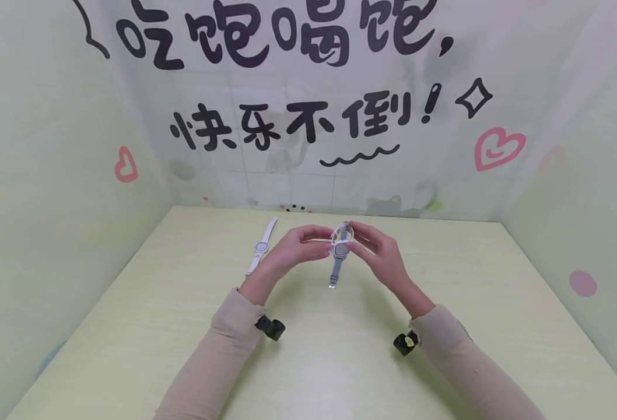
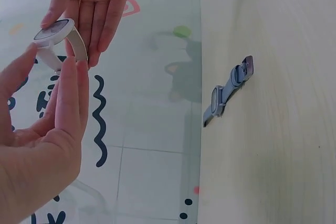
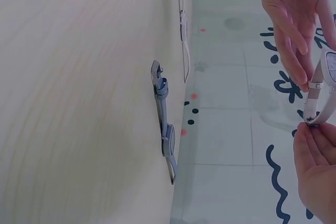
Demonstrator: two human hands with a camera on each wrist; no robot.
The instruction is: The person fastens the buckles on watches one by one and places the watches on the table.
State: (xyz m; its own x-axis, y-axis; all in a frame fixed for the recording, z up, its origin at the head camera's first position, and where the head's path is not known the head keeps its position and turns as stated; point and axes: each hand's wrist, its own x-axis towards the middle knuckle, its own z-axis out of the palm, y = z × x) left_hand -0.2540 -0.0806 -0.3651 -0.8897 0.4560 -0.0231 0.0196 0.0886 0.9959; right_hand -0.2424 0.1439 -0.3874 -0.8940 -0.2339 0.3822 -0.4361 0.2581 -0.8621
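Note:
A white wristwatch point(image 1: 342, 248), its strap closed into a loop, is held up above the table between both hands. My left hand point(image 1: 300, 248) pinches it from the left, thumb at the case point(image 2: 54, 31) and fingers by the strap. From the other side my right hand point(image 1: 382, 254) grips it, thumb on the case and fingertips at the strap point(image 3: 311, 109). Below and behind it a blue-grey wristwatch point(image 1: 335, 272) lies on the table, strap stretched out. Another white wristwatch point(image 1: 260, 247) lies extended on the table, left of the left hand.
The pale wooden table point(image 1: 329, 361) ends at a back wall point(image 1: 245, 186) with printed lettering. Side walls stand at left point(image 1: 51, 204) and right point(image 1: 592, 192). Small black cameras point(image 1: 270, 328) sit on both wrists, close to the beige sleeves point(image 1: 203, 373).

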